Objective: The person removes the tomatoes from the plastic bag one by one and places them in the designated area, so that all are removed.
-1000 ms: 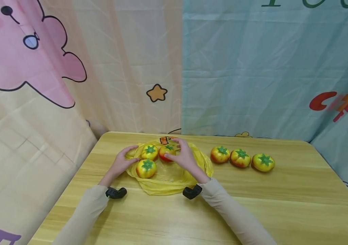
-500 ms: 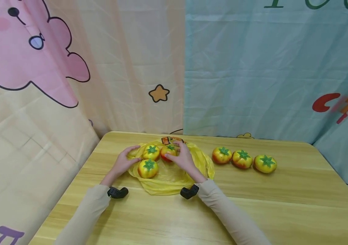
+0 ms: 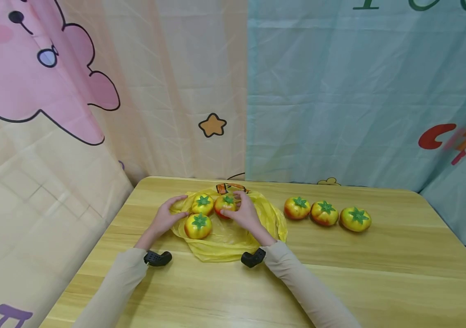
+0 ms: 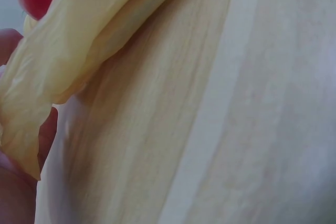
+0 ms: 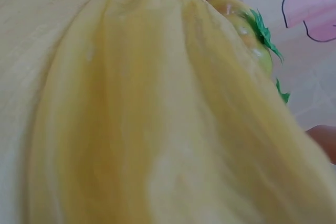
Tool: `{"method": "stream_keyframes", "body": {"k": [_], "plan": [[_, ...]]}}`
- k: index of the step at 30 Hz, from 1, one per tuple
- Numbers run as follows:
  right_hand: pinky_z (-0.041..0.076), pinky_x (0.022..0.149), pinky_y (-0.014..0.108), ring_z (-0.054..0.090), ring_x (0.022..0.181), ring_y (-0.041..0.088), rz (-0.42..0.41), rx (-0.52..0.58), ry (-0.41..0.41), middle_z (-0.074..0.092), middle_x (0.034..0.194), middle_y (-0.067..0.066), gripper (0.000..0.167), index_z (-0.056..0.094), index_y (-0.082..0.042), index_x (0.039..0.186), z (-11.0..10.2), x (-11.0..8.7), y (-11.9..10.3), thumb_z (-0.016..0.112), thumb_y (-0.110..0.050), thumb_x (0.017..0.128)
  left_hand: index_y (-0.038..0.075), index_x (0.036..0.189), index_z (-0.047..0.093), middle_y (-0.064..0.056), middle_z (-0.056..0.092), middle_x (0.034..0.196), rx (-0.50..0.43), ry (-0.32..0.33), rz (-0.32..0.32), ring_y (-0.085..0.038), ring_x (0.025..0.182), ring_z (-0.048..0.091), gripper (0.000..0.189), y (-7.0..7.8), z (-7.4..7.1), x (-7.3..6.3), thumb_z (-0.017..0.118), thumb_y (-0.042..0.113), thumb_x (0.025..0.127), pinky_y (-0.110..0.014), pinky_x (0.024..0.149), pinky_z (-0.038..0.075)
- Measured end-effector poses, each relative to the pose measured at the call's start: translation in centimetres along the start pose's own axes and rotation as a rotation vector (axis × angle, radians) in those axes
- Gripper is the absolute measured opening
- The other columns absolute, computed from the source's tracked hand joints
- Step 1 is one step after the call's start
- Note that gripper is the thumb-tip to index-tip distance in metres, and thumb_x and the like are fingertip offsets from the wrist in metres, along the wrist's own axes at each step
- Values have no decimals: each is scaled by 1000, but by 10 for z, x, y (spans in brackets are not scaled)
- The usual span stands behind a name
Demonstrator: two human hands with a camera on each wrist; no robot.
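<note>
A yellow plastic bag (image 3: 220, 248) lies spread on the table with three yellow-red tomatoes on it, each topped by a green star-shaped calyx. My right hand (image 3: 247, 214) grips the redder tomato (image 3: 221, 206), thumb in front and fingers behind. On the other side, my left hand (image 3: 165, 217) holds the bag's left edge, its thumb close to the front tomato (image 3: 198, 226). The back-left tomato (image 3: 202, 203) sits between the hands. In the left wrist view, bag film (image 4: 73, 45) passes between thumb and fingers. Bag folds (image 5: 157, 103) hide most of the right wrist view.
Three more tomatoes stand in a row right of the bag: a left one (image 3: 297, 208), a middle one (image 3: 324, 213) and a right one (image 3: 355, 219). The wooden table (image 3: 401, 269) ends at a printed curtain (image 3: 319, 114) behind.
The head view has shifted slightly. My right hand has lowered a little around the redder tomato, its thumb now nearer the tomato's lower front; the left hand stays in place.
</note>
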State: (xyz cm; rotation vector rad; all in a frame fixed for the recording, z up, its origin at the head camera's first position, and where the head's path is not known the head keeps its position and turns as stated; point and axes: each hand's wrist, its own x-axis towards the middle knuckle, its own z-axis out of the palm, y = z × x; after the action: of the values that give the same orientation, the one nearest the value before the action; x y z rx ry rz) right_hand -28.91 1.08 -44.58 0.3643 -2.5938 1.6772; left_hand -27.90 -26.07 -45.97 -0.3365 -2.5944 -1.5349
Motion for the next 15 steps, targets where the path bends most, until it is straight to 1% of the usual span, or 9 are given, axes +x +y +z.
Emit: {"method": "stream_keyframes", "body": {"k": [2,7,15], "plan": [[51,93,47,57,111,36,-12,-10,-3,54,128,21,67,47,-2,133,0,0,1,80,-20,78,-2,136,48,-26,43,144,8,1,11,-43,138,32,53,-1,0,0,67,7,87,-58,117,19],[51,95,47,58,111,36,-29,-4,-2,56,125,22,64,49,-1,130,2,0,4,81,-14,76,-2,136,48,-26,43,144,8,-3,4,-42,138,32,54,-2,1,0,68,6,86,-57,117,19],[51,94,46,58,111,36,-7,0,-5,56,125,23,71,47,2,135,4,2,6,81,-16,75,-1,137,48,-24,43,145,-12,-6,1,-41,139,31,53,-2,2,-1,66,4,87,-57,118,18]]}}
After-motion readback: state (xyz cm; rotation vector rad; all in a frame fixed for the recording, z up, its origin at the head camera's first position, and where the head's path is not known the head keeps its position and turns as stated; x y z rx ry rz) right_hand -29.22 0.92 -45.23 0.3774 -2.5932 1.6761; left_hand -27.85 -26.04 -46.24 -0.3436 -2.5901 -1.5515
